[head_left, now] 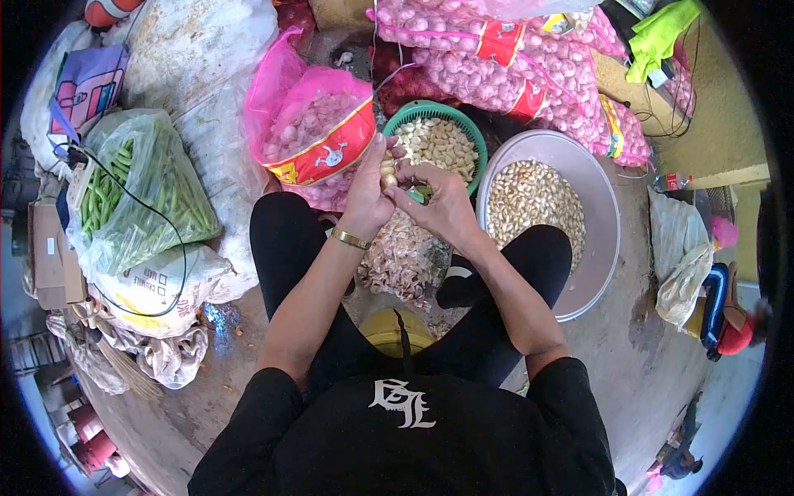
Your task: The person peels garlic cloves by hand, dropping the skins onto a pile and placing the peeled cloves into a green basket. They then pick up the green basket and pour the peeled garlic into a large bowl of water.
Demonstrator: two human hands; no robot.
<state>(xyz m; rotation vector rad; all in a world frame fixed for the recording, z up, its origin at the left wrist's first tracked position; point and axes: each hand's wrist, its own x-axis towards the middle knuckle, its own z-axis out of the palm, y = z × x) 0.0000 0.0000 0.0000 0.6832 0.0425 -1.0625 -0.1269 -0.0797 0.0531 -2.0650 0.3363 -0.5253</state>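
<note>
Both hands' (368,198) (440,202) garlic (388,172) near basket rim (477,136)

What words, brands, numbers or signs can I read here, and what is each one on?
"MASH": on the white sack.
"CRUMBLE": on the same sack.
Ornate white letters on the black shirt: too stylized to read surely.
Labels on the pink mesh garlic bags, cardboard box and bottle: too small or blurred to read.

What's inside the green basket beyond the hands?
The green basket holds pale garlic cloves. They hide its bottom, and the right hand covers part of its near side, so what lies there can't be seen.
</note>
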